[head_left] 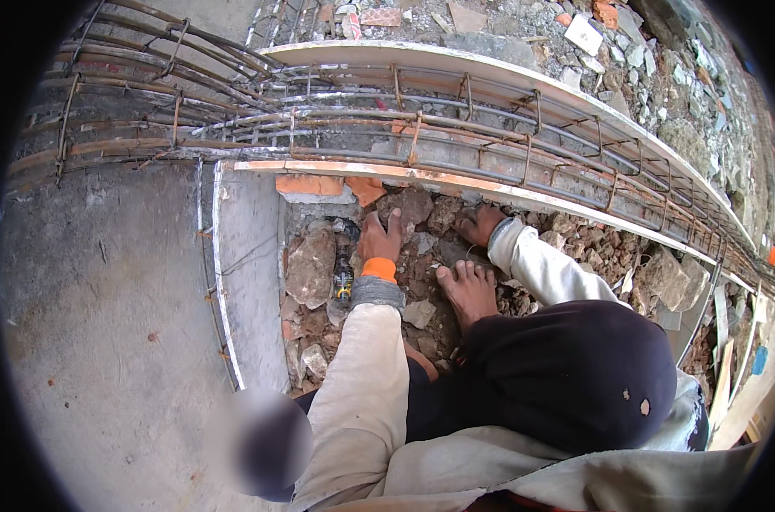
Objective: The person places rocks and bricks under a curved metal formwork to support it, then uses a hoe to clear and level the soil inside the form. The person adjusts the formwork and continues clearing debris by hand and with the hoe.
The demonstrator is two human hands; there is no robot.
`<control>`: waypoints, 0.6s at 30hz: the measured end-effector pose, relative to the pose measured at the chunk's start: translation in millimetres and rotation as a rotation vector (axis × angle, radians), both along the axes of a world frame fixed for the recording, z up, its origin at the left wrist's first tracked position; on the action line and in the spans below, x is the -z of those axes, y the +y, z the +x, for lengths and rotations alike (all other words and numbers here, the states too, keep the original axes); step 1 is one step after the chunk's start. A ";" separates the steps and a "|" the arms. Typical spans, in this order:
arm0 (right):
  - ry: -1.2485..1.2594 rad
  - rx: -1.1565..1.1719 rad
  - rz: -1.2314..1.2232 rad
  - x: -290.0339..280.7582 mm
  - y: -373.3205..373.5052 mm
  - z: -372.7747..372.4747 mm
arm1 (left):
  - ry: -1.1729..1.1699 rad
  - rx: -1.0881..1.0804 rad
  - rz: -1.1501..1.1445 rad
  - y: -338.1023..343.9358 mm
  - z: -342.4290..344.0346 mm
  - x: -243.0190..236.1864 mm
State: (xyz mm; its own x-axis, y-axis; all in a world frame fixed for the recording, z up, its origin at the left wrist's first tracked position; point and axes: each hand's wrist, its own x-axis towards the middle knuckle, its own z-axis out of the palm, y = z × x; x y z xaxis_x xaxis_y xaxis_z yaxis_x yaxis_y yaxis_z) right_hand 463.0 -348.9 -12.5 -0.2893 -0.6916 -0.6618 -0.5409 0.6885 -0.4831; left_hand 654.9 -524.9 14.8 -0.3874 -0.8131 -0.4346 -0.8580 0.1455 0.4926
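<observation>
My left hand (pixel 380 238), in an orange cuff (pixel 379 270), reaches down into the rubble with thumb and fingers apart. Its fingertips are at the near edge of a dark stone (pixel 407 205). To the right, my right hand (pixel 487 224) is low among the stones, fingers bent and spread, beside a brown stone (pixel 445 214). Neither hand visibly lifts anything; the undersides of the fingers are hidden. Just left of my left hand lies a dark bottle-like object (pixel 343 277) with a yellow patch, next to a large pale stone (pixel 310 266).
A long rebar cage (pixel 413 128) runs beyond my hands between two form boards, the nearer board (pixel 387 172) edging the rubble. A grey concrete side wall (pixel 255 282) stands at left. My bare foot (pixel 470 294) rests between my arms. Broken rubble (pixel 652 77) covers the far right.
</observation>
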 end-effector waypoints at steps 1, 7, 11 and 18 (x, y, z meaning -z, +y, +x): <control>0.013 -0.022 -0.009 1.5 -0.1 -1.5 | 0.006 0.014 -0.062 -2.1 -1.0 5.6; -0.028 -0.249 0.026 9.0 -1.0 3.8 | 0.048 -0.100 -0.286 -1.3 16.2 7.5; -0.113 -0.419 0.199 30.8 18.3 -7.1 | 0.071 -0.124 -0.374 -2.7 23.5 -3.9; -0.019 -0.375 0.250 -49.7 -19.6 11.5 | -0.378 -0.201 -0.535 -42.5 117.3 -23.5</control>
State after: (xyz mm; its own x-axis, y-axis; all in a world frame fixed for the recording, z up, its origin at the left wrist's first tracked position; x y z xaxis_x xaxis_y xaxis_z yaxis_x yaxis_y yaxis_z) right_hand 474.5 -368.5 37.1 -0.0354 -0.5641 -0.8250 -0.7675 0.5440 -0.3390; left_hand 772.2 -567.4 38.2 -0.1072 -0.9938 -0.0283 -0.9927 0.1053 0.0591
